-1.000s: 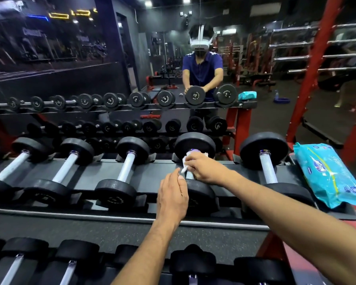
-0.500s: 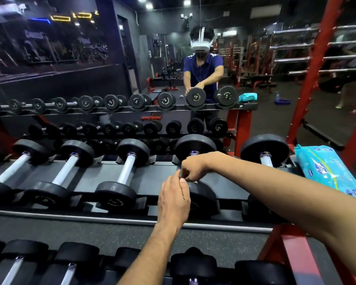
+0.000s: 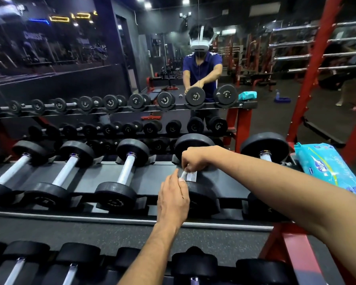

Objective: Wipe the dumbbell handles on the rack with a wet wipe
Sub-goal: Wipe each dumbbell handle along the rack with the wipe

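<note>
Several black dumbbells with silver handles lie in a row on the top shelf of the rack (image 3: 152,177). My right hand (image 3: 195,159) reaches across from the right and grips a white wet wipe (image 3: 190,175) over the handle of the fourth dumbbell (image 3: 199,194), hiding that handle. My left hand (image 3: 174,199) is just in front of it, with its thumb and fingertips touching the wipe's near edge. The dumbbell to the left (image 3: 125,171) has its handle bare.
A blue wet-wipe pack (image 3: 331,171) lies at the shelf's right end beside the last dumbbell (image 3: 265,153). A lower shelf of dumbbells (image 3: 70,262) runs along the bottom. A mirror behind reflects the rack and me. Red frame posts (image 3: 312,79) stand at right.
My right hand has slid from the near part of the handle toward the far weight and turned over it. The wipe now hangs out below the fingers. My left hand stayed close.
</note>
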`<state>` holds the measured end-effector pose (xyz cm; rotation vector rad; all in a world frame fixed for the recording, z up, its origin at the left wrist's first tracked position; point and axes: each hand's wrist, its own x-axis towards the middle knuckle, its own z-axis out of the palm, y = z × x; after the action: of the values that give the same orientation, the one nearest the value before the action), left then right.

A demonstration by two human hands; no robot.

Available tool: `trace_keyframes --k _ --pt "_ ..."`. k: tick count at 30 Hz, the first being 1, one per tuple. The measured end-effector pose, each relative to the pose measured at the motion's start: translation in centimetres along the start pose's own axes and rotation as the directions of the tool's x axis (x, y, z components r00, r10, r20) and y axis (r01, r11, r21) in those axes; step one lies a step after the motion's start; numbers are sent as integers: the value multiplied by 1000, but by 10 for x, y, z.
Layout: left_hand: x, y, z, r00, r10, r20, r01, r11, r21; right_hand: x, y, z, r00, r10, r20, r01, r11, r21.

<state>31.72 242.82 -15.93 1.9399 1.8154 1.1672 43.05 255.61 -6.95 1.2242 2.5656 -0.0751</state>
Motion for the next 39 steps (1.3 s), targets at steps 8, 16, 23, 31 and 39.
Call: trace_keyframes --k 8,16,23,31,39 --pt "-1 3 0 1000 -2 -6 2 1000 -17 -11 -20 13 993 -75 93 67 994 89" --pt "-1 3 -1 1000 -27 10 26 1000 9 -6 4 23 980 89 -179 -88 996 13" --pt "-2 4 -1 999 -31 19 31 999 -9 -21 -9 23 997 -75 -35 81 971 227" --pt "-2 3 -3 999 -33 23 33 999 6 -21 7 50 863 183 -472 26 914 404" --pt "-1 3 -2 999 -35 34 34 999 15 -33 1 48 859 331 -391 -91 849 521"
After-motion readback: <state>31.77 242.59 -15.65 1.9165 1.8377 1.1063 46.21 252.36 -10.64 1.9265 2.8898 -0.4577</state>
